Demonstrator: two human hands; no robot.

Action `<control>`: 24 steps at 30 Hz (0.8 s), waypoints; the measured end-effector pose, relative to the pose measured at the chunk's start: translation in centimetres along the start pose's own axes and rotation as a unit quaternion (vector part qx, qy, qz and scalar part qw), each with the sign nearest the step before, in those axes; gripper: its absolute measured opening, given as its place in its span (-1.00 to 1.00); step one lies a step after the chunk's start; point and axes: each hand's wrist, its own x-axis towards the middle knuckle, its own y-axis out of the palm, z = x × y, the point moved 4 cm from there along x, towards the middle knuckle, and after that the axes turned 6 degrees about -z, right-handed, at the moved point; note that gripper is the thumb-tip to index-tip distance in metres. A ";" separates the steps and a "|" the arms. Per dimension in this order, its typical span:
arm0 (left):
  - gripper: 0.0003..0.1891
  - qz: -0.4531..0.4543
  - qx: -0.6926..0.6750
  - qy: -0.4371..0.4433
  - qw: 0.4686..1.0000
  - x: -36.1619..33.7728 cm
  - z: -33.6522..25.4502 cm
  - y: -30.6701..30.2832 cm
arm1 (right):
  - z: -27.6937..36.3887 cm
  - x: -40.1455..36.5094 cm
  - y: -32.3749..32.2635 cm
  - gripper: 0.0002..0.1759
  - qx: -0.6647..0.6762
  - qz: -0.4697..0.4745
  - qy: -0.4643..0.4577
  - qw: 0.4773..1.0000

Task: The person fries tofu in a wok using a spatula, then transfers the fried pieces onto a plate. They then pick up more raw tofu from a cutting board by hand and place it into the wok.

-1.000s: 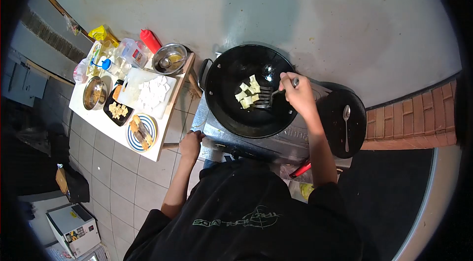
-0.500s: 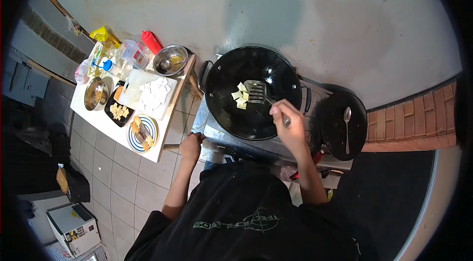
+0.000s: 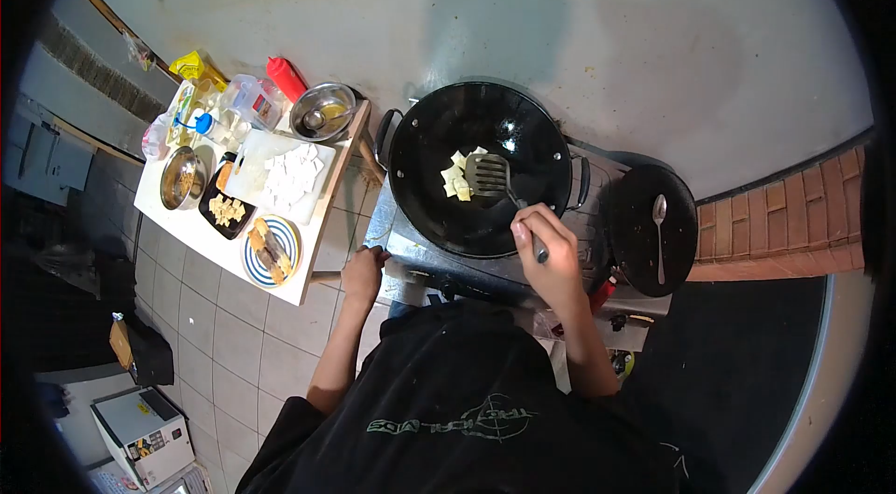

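Note:
A black wok [image 3: 429, 205] sits on a metal stove [image 3: 448, 263] and holds several pale cubes of food [image 3: 455, 179]. My right hand [image 3: 541, 247] is at the wok's near rim, closed around the handle of a slotted metal spatula [image 3: 488, 174]. The spatula's blade rests against the cubes. My left hand [image 3: 361, 274] rests on the front left corner of the stove, fingers curled over its edge, holding nothing loose.
A white side table [image 3: 303, 256] on the left carries a cutting board with white cubes [image 3: 285, 175], a striped plate [image 3: 271, 250], a black dish [image 3: 224, 208], metal bowls [image 3: 322, 111], a red bottle [image 3: 285, 77] and containers. A black lid [image 3: 635, 247] with a spoon [image 3: 658, 233] lies at the right.
My right hand swung from the wok's right side to its near rim, turning the spatula. The blade shifted among the cubes, which gathered slightly left. My left hand stayed put.

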 end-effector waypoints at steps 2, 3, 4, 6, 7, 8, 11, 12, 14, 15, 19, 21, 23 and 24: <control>-0.71 0.020 0.018 0.002 1.000 0.0 0.0 0.1 | -0.4 0.3 -0.6 -0.88 -0.010 -0.010 0.021 1.000; -0.71 0.020 0.018 0.002 1.000 0.0 0.1 0.2 | -0.7 0.6 -0.9 -0.88 -0.011 -0.010 0.020 1.000; -0.71 0.009 0.010 0.002 1.000 0.0 0.2 0.4 | -1.1 0.9 -1.1 -0.87 0.010 -0.001 0.046 0.999; -0.70 -0.003 0.001 0.002 1.000 0.1 0.2 0.4 | -2.5 1.7 -1.6 -0.83 0.046 0.013 0.079 0.996; -0.69 -0.002 -0.002 0.003 1.000 0.0 0.2 0.3 | -3.1 2.2 -1.7 -0.87 0.062 0.016 0.103 0.993; -0.69 -0.002 -0.004 0.003 1.000 0.0 0.2 0.3 | -3.5 2.8 -2.1 -0.87 0.063 0.032 0.125 0.990; -0.69 -0.001 -0.020 0.003 1.000 0.0 0.3 0.4 | -3.8 5.1 -2.7 -0.88 0.048 0.052 0.141 0.987; -0.69 -0.004 -0.024 0.000 1.000 0.0 0.2 0.4 | -3.9 5.9 -2.7 -0.88 0.012 0.053 0.103 0.993; -0.70 -0.006 -0.034 -0.013 0.999 -0.1 0.3 0.4 | -3.8 7.4 -2.7 -0.87 -0.028 0.067 0.080 0.994; -0.70 -0.008 -0.037 -0.017 0.999 -0.2 0.3 0.4 | -4.2 8.0 -2.7 -0.87 -0.029 0.072 0.077 0.994; -0.72 -0.012 -0.020 -0.010 1.000 -0.4 0.1 0.2 | -5.0 10.1 -2.0 -0.85 -0.057 0.086 0.033 0.994; -0.73 -0.018 -0.008 -0.002 1.000 -0.5 0.1 0.1 | -5.7 11.0 -1.8 -0.85 -0.037 0.073 0.031 0.996; -0.73 -0.011 -0.002 -0.003 1.000 -0.4 0.1 0.2 | -7.2 11.6 -1.5 -0.85 -0.070 0.105 0.044 0.991; -0.73 -0.010 -0.003 -0.003 1.000 -0.3 0.1 0.2 | -7.8 11.9 -1.3 -0.83 -0.033 0.092 0.046 0.994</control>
